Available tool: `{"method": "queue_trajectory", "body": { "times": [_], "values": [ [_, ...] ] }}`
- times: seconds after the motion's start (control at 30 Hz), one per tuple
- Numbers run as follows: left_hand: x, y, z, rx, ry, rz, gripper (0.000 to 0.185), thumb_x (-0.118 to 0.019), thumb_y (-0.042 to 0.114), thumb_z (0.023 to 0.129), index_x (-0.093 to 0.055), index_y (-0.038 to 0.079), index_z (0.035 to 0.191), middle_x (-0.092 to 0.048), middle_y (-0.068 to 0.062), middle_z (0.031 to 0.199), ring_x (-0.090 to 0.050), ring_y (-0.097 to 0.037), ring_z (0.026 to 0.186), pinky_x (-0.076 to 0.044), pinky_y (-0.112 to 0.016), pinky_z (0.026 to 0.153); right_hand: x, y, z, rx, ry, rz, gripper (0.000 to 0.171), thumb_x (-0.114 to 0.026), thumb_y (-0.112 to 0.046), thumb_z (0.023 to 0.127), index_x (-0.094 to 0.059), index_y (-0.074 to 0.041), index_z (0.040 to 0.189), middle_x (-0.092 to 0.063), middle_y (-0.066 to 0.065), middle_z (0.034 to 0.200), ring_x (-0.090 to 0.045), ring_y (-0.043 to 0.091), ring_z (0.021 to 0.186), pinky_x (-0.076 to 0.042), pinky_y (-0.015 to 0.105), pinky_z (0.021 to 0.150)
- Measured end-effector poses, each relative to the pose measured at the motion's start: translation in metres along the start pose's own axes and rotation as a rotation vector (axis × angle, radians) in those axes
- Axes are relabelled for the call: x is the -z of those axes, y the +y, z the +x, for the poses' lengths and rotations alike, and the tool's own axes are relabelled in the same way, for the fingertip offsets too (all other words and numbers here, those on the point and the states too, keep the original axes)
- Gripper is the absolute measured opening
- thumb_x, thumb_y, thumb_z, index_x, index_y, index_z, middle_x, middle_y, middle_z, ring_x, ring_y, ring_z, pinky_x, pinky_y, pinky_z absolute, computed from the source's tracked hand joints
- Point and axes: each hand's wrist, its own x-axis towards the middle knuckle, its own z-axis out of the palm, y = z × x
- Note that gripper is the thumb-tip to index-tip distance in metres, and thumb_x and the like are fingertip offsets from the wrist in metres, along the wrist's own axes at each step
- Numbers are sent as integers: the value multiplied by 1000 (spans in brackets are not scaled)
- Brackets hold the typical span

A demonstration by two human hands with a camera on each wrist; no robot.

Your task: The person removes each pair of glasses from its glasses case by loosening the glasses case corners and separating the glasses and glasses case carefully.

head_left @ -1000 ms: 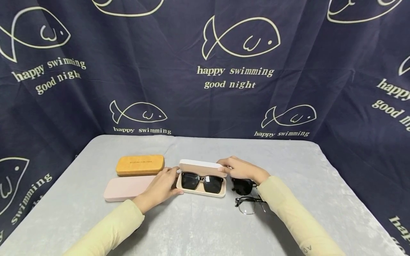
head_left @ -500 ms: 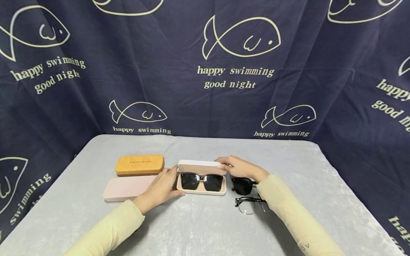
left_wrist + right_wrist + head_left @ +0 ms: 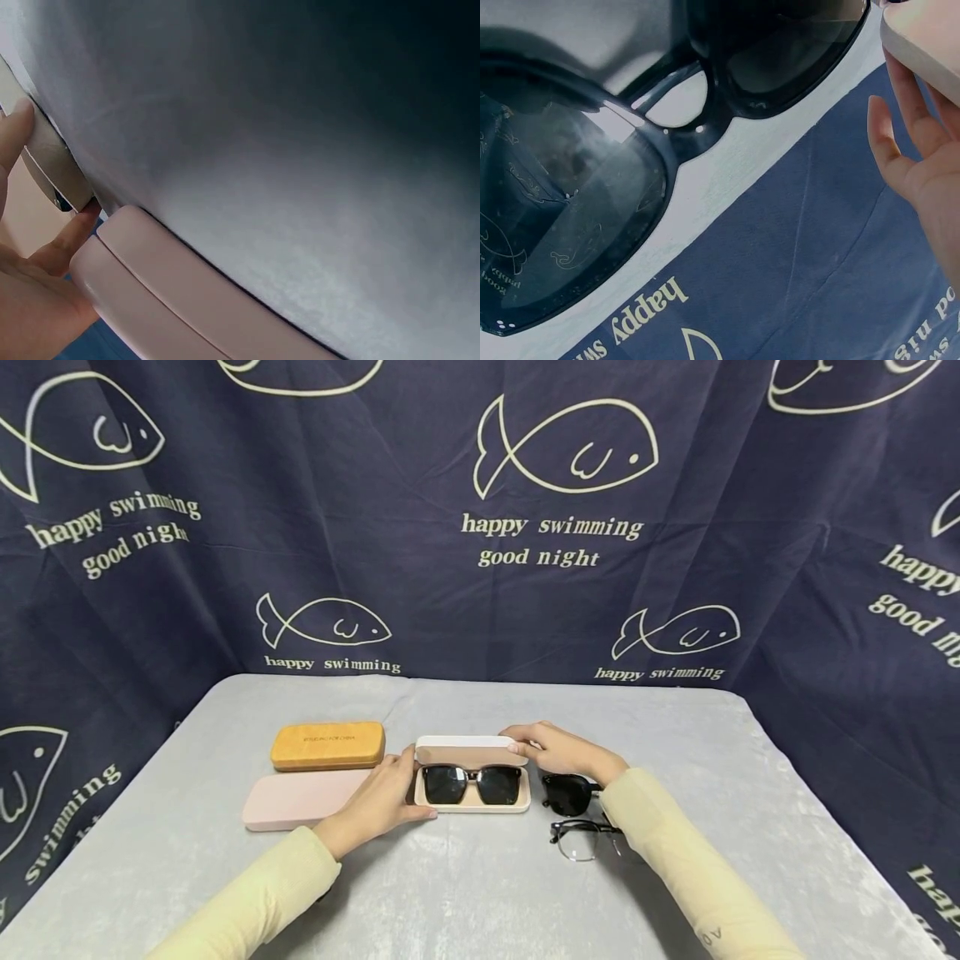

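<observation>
A glasses case (image 3: 468, 808), white outside and pale pink inside, lies with its lid (image 3: 468, 742) raised at mid-table. Dark-framed sunglasses (image 3: 472, 784) rest inside it, lenses toward me. My left hand (image 3: 378, 797) holds the case's left end, thumb at the front edge; the left wrist view has thumb and a finger on its side wall (image 3: 56, 157). At the lid's right corner, my right hand (image 3: 566, 750) pinches the edge, its fingers reaching behind. Under the right forearm, black sunglasses (image 3: 567, 795) and clear-lens glasses (image 3: 579, 842) lie partly hidden.
Left of the white case are a closed pink case (image 3: 296, 800), partly behind my left hand, and a closed yellow-orange case (image 3: 327, 746) beyond it. A grey cloth covers the table (image 3: 480, 893). Dark blue printed fabric (image 3: 420, 527) hangs around its back and sides.
The white case has turned slightly, its right end shifting away from me so it sits squarer. My right hand has moved a little left with the lid; my left hand barely moved.
</observation>
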Motion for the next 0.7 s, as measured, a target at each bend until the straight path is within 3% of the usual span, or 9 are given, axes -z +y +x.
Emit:
{"method": "queue_trajectory", "body": {
  "times": [0.23,0.37,0.7],
  "values": [
    [0,0,0,12,-12,6,98,-80,44,64,-34,-8,133,-61,-20,111,-54,-32,102,-45,-45,90,-3,-8,-5,-35,100,-123,29,-46,-26,95,-59,-14,119,-64,0,112,-60,12,98,-47,36,87],
    [0,0,0,9,-6,18,95,-80,43,63,-37,-8,130,-63,-16,107,-54,-30,100,-45,-44,88,-4,-11,-8,12,185,-242,30,-49,-25,94,-60,-9,117,-64,3,107,-60,13,91,-48,35,83],
    [-1,1,1,3,11,26,93,-82,41,62,-40,-9,127,-64,-14,102,-55,-28,96,-46,-42,86,-3,-18,-15,84,371,-436,22,-55,-20,91,-62,-9,108,-63,6,109,-58,22,103,-43,40,88]
  ]
}}
